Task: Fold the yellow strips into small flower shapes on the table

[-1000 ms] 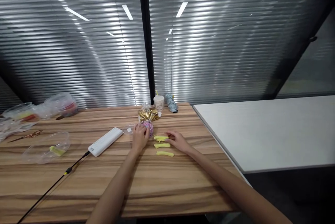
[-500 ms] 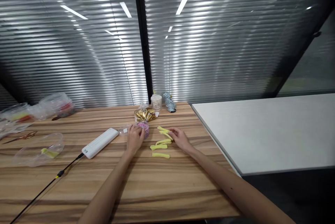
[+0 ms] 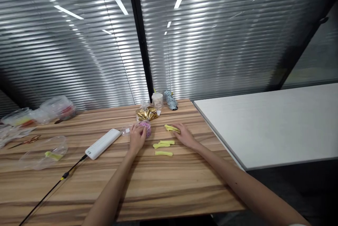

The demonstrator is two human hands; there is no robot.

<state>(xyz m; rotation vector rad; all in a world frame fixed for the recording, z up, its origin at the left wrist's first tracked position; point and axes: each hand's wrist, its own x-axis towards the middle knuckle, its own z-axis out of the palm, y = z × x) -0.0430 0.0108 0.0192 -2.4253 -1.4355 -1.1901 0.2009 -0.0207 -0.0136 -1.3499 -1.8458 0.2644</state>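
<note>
Slatted blinds (image 3: 105, 60) are ranged behind a wood-grained tabletop (image 3: 148, 183), met at three o'clock by a white surface (image 3: 277, 130). Yellow strips (image 3: 170, 128) are pinched at their four o'clock ends by the right hand (image 3: 184, 135), their long axis aimed toward ten o'clock. At seven o'clock from that hand, further yellow pieces (image 3: 163, 153) are laid along a nine-to-three line. A round purple item (image 3: 148, 128) is touched by the left hand (image 3: 137, 137); whether it is gripped cannot be told.

On your bench (image 3: 148, 187), a white cup (image 3: 157, 102) stands beside a blue bundle (image 3: 171, 100), behind a gold packet (image 3: 146, 114). To your left lie scissors (image 3: 26, 141) and a white block (image 3: 103, 144) with a black cable (image 3: 65, 175). Blinds (image 3: 211, 42) hang ahead of you; a white table (image 3: 271, 123) stands to your right.
</note>
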